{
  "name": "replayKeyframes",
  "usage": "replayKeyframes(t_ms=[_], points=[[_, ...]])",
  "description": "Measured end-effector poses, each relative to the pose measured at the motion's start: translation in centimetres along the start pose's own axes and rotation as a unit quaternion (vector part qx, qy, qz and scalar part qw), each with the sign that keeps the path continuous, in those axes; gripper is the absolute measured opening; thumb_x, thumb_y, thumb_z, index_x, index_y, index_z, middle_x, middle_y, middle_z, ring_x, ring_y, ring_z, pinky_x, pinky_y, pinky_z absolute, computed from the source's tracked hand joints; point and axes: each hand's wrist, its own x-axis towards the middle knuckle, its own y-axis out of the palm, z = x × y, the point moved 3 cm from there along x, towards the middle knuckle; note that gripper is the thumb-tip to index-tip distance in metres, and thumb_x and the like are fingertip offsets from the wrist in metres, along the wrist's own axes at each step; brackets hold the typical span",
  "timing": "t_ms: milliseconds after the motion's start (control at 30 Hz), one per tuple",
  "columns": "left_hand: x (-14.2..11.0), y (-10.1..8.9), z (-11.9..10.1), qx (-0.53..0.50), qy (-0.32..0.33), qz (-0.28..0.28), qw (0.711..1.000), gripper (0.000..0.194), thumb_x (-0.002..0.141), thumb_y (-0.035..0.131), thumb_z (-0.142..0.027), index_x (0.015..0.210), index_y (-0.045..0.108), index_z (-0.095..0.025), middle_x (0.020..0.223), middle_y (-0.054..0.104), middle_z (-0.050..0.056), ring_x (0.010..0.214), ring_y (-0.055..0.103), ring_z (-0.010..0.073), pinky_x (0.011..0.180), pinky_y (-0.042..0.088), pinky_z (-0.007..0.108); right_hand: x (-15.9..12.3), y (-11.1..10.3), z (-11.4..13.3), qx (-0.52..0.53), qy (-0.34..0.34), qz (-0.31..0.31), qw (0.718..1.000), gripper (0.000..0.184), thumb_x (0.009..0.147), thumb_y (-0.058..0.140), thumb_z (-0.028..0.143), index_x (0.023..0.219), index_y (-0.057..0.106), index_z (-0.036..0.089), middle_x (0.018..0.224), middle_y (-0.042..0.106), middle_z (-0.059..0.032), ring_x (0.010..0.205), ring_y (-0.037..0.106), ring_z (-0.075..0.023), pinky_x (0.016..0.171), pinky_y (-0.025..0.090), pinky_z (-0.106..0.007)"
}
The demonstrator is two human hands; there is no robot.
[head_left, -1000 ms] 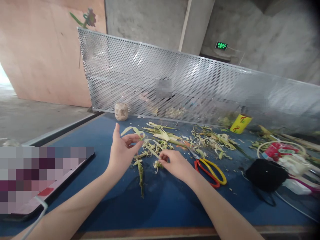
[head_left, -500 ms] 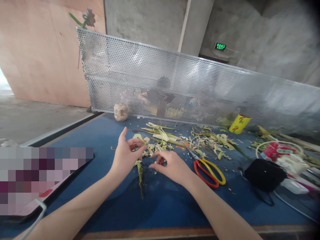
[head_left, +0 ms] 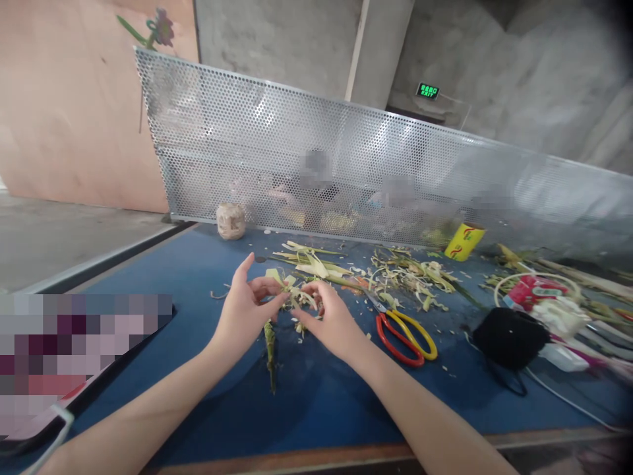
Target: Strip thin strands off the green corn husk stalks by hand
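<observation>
My left hand (head_left: 250,300) is closed in a pinch on a pale green leaf strip (head_left: 273,273), thumb and fingers together and partly hiding it. Close by on the right, my right hand (head_left: 329,320) has thumb and forefinger apart, their tips beside the pinched piece. Whether they touch it I cannot tell. Below the hands a knobbly green stalk (head_left: 270,356) lies on the blue table (head_left: 316,409). Pale peelings (head_left: 306,298) show between and behind my fingers. Scissors (head_left: 405,336) with one red and one yellow handle lie right of my right hand.
Leaf strips (head_left: 316,264) and a heap of scraps (head_left: 420,280) spread across the table. A yellow roll (head_left: 463,241) and a wrapped whitish lump (head_left: 231,220) stand by the perforated metal screen (head_left: 277,145), people behind it. A black pouch (head_left: 509,336) lies right; a blurred-out screen-like device (head_left: 74,363) left.
My right hand has let go of a pale strip it was pulling and moved left, up to my left hand. My left hand keeps its pinch. The view has shifted slightly right.
</observation>
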Motion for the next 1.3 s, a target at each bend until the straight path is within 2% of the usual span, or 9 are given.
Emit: replayKeyframes(t_ms=[133,233,400,533,633,733,933,1167,1300], points=[[-0.2,0.2,-0.1,0.005,0.0,0.008,1.0,0.095,0.059,0.067,-0.021,0.134,0.007,-0.019,0.071,0.054,-0.003,0.054,0.053,0.0111,0.039,0.044,0.022,0.1,0.5,0.0,0.033,-0.007,0.075,0.997,0.017,0.075,0.053,0.03,0.088,0.053,0.019,0.075,0.058,-0.0004,0.067,0.054,-0.013,0.06,0.041,-0.024],[-0.1,0.0,-0.1,0.004,0.004,-0.004,1.0,0.095,0.059,0.066,-0.021,0.133,0.008,-0.018,0.072,0.054,-0.002,0.056,0.054,0.0119,0.039,0.042,0.021,0.0,0.5,0.4,0.012,-0.036,0.087,0.996,0.013,0.081,0.045,0.028,0.078,0.054,0.018,0.062,0.054,0.0015,0.057,0.052,-0.0112,0.058,0.04,-0.023],[0.1,-0.1,0.3,0.014,0.001,-0.005,1.0,0.096,0.059,0.066,-0.022,0.133,0.007,-0.016,0.074,0.055,0.0,0.065,0.056,0.0156,0.04,0.042,0.021,-1.0,0.5,2.1,-0.114,-0.159,0.087,0.977,0.011,0.082,0.044,0.021,0.077,0.054,0.019,0.072,0.053,-0.0015,0.07,0.051,-0.0134,0.066,0.04,-0.024],[0.1,0.1,0.7,0.015,-0.008,0.02,1.0,0.093,0.06,0.065,-0.022,0.133,0.008,-0.017,0.074,0.055,0.0,0.068,0.054,0.0159,0.041,0.042,0.021,-1.2,0.2,2.7,-0.089,-0.2,0.054,0.974,0.01,0.082,0.041,0.016,0.08,0.051,0.019,0.086,0.052,-0.0033,0.08,0.051,-0.0129,0.072,0.041,-0.022],[-0.1,0.3,0.8,0.013,-0.005,0.053,0.999,0.09,0.062,0.064,-0.022,0.133,0.009,-0.018,0.074,0.055,0.0,0.065,0.053,0.0142,0.042,0.042,0.021,-0.8,-0.8,2.5,-0.089,-0.196,-0.033,0.976,0.012,0.082,0.039,0.014,0.081,0.05,0.02,0.089,0.052,-0.0047,0.086,0.05,-0.0145,0.077,0.041,-0.025],[-0.5,0.7,0.8,0.014,-0.014,0.095,0.995,0.086,0.063,0.062,-0.023,0.132,0.011,-0.019,0.072,0.053,-0.002,0.062,0.052,0.0123,0.042,0.042,0.02,-0.2,-1.6,2.0,-0.121,-0.19,-0.069,0.972,0.012,0.083,0.04,0.017,0.08,0.052,0.02,0.087,0.056,-0.0053,0.088,0.05,-0.0168,0.079,0.039,-0.03],[-1.0,1.4,0.7,0.012,-0.037,0.17,0.985,0.08,0.064,0.06,-0.022,0.131,0.016,-0.02,0.075,0.053,-0.001,0.057,0.049,0.01,0.042,0.041,0.02,0.5,-1.9,1.0,-0.175,-0.14,-0.067,0.972,0.008,0.078,0.05,0.019,0.072,0.055,0.02,0.075,0.059,-0.002,0.078,0.051,-0.0173,0.073,0.038,-0.03],[-0.9,1.3,0.9,0.029,-0.025,0.16,0.986,0.079,0.063,0.063,-0.023,0.13,0.02,-0.018,0.071,0.054,-0.002,0.066,0.052,0.0116,0.059,0.044,0.025,0.6,-1.7,1.0,-0.172,-0.113,-0.043,0.978,0.006,0.075,0.054,0.019,0.07,0.058,0.02,0.069,0.06,-0.0014,0.072,0.053,-0.0159,0.068,0.038,-0.028],[-0.7,0.9,0.9,0.045,-0.013,0.136,0.99,0.075,0.064,0.061,-0.023,0.128,0.022,-0.017,0.07,0.054,-0.003,0.066,0.054,0.0118,0.062,0.044,0.026,0.7,-1.5,0.4,-0.062,-0.045,-0.001,0.997,0.009,0.075,0.053,0.027,0.076,0.058,0.019,0.066,0.059,0.0001,0.059,0.052,-0.0124,0.056,0.039,-0.024]])
